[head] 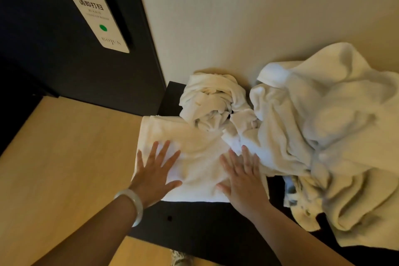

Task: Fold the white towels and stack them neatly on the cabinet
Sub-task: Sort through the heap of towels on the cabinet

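Note:
A folded white towel (194,153) lies flat on the left end of the dark cabinet top (200,222). My left hand (154,170) presses on its left part with fingers spread and straight. My right hand (243,176) lies flat on its right part, fingertips touching the loose pile. Behind the folded towel sits a twisted, crumpled white towel (212,99). A big heap of unfolded white towels (323,136) covers the cabinet's right side and hangs over its front edge.
A cream wall (248,17) rises right behind the cabinet. To the left stands a dark door (54,54) with a white hanger sign (97,11) on its handle. Light wooden floor (64,157) lies left of the cabinet.

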The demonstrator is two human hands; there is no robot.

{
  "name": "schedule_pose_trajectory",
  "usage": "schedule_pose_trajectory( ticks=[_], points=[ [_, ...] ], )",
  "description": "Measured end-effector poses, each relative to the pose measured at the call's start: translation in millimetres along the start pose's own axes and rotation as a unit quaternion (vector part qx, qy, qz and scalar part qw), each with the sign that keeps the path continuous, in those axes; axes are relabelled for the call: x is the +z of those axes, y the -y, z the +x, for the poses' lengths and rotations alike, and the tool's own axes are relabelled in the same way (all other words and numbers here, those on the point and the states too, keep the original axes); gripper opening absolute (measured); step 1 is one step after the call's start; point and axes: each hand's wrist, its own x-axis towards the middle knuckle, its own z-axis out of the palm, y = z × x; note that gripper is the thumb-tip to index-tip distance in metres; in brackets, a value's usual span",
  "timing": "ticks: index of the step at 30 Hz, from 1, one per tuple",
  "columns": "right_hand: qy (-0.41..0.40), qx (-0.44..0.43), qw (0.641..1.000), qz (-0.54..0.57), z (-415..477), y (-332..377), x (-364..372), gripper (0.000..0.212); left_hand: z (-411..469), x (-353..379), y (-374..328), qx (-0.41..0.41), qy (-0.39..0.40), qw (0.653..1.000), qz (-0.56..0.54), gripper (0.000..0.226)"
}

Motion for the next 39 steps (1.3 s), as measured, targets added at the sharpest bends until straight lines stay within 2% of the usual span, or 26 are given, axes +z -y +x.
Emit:
schedule_pose_trajectory(
  ticks=[2,5,8,13,15,18,20,23,27,32,34,37,39],
  points=[
    [-0.013,0.018,1.000,-0.002,-2,8,7,0.078,10,0,-14,0.003,-0.023,1.000,-0.002,0.080],
    [-0.014,0.028,0.999,0.030,-11,19,15,0.075,20,7,-19,0.003,0.008,1.000,0.003,0.072],
    [-0.009,0.040,0.999,0.035,-18,31,15,0.075,17,13,-9,0.021,0.007,1.000,-0.002,0.068],
    [-0.005,0.018,0.999,0.026,-34,42,3,0.077,4,15,6,0.052,0.001,0.999,0.015,0.063],
    [0.004,0.000,0.999,0.033,-37,43,-1,0.075,8,12,3,0.051,-0.019,0.998,0.035,0.067],
    [-0.039,-0.038,0.998,0.035,-18,31,-7,0.071,31,3,-15,0.055,-0.047,0.997,0.037,0.076],
    [-0.059,-0.044,0.997,0.007,7,10,-10,0.078,52,-1,-24,0.060,-0.032,0.997,0.045,0.081],
    [-0.031,-0.007,0.999,-0.006,45,-30,-9,0.090,70,3,-21,0.061,-0.005,0.997,0.042,0.082],
    [-0.032,0.010,0.999,-0.026,68,-58,0,0.077,69,11,-12,0.075,-0.031,0.996,0.041,0.076],
    [-0.033,0.021,0.999,-0.024,65,-57,0,0.074,69,9,-14,0.070,-0.050,0.994,0.069,0.075],
    [-0.019,0.035,0.999,0.015,67,-50,-2,0.075,76,3,-15,0.050,-0.056,0.994,0.073,0.078],
    [0.008,0.053,0.997,0.062,72,-41,-7,0.079,92,-11,-12,0.013,-0.011,0.999,0.038,0.081],
    [0.023,0.055,0.996,0.059,71,-37,-11,0.081,94,-15,-10,0.017,0.011,0.999,0.027,0.079]
  ],
)
